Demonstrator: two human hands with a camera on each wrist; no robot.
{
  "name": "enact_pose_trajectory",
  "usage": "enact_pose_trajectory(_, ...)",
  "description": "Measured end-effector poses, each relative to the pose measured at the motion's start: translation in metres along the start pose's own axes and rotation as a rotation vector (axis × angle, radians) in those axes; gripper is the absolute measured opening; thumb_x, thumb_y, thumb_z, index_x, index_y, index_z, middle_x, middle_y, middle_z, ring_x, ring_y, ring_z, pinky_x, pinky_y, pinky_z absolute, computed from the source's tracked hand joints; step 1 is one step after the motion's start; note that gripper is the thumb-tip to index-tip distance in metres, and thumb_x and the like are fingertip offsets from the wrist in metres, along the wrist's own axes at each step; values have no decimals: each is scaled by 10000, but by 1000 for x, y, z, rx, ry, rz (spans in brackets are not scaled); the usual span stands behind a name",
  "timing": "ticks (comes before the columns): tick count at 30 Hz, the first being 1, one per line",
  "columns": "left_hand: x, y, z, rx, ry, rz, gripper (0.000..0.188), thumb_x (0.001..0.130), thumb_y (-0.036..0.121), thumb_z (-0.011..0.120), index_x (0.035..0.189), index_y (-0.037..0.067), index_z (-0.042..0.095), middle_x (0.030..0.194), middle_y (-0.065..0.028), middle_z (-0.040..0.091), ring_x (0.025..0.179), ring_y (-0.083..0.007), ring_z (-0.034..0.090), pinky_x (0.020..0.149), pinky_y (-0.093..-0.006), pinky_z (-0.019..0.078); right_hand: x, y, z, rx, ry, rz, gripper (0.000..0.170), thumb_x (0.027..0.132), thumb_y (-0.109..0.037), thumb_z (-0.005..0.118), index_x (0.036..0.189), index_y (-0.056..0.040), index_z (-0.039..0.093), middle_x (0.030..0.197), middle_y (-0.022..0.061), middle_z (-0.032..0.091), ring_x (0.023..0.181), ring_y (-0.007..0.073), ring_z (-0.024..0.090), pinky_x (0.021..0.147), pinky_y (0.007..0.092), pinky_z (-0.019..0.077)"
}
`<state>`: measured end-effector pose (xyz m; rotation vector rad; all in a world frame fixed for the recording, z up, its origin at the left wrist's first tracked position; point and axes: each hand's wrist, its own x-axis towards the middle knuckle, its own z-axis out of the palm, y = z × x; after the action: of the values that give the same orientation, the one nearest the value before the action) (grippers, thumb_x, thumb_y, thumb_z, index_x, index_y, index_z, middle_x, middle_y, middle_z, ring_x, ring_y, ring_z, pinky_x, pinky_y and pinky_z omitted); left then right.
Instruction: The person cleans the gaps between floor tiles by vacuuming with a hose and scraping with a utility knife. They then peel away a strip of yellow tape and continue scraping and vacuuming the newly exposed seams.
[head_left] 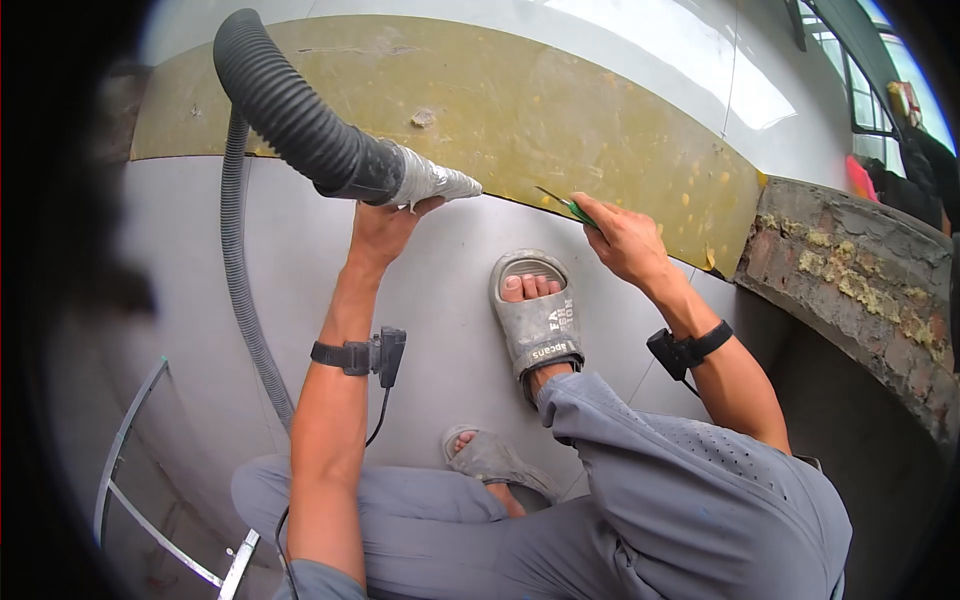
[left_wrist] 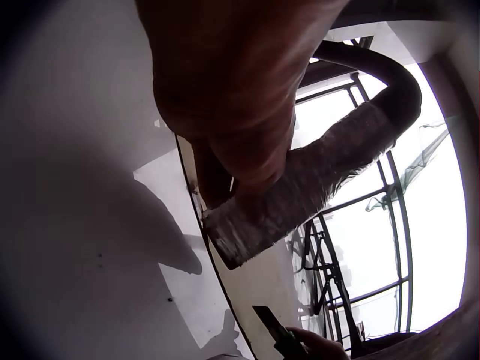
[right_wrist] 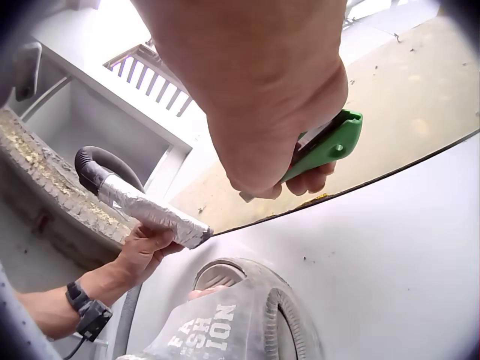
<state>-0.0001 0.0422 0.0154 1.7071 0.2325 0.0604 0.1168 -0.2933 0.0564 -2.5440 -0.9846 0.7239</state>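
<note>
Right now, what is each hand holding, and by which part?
The left hand grips the ribbed hose by its silver-wrapped nozzle. The right hand holds the knife by its green handle, blade exposed.

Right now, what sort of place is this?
Probably a room being built or fixed up. There's a rough, bare brick edge, a ribbed hose with a taped nozzle in the left hand, and a green cutting knife in the right hand.

Grey sandal [head_left: 528, 325], the farther forward of two: we read stacked white capitals "FA / SH / ION" and, separately, lower-case white "apcans".
</note>
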Motion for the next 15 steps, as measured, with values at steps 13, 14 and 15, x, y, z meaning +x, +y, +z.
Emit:
enact_pose_trajectory(13, 19, -11, 89, 60, -58, 88, 245, 817, 64, 770, 1060, 86, 757, 963, -123, 766, 903, -305, 744, 778, -371, 564, -29, 19, -18, 50, 113, 150, 410, 943, -150, 606, 1352, -155, 573, 1022, 176, 721, 892, 396, 686, 755, 490, 544)
enact_pose_trajectory(14, 19, 0, 97, -34, -90, 68, 247, 806, 66, 783, 1050, 90, 758, 970, -126, 762, 896, -318, 740, 764, -378, 565, -30, 18, -22, 67, 90, 205, 400, 948, -151, 603, 1348, -151, 577, 1005, 193, 717, 886, 413, 680, 751, 497, 539)
enact_pose_trajectory(15, 20, 5, 106, 16, -90, 63, 229, 792, 82, 801, 1016, 83, 754, 959, -134, 757, 885, -320, 735, 756, -383, 566, -33, 24, -21, 68, 92, 203, 400, 948, -151, 603, 1348, -151, 577, 1005, 193, 717, 886, 413, 680, 751, 497, 539)
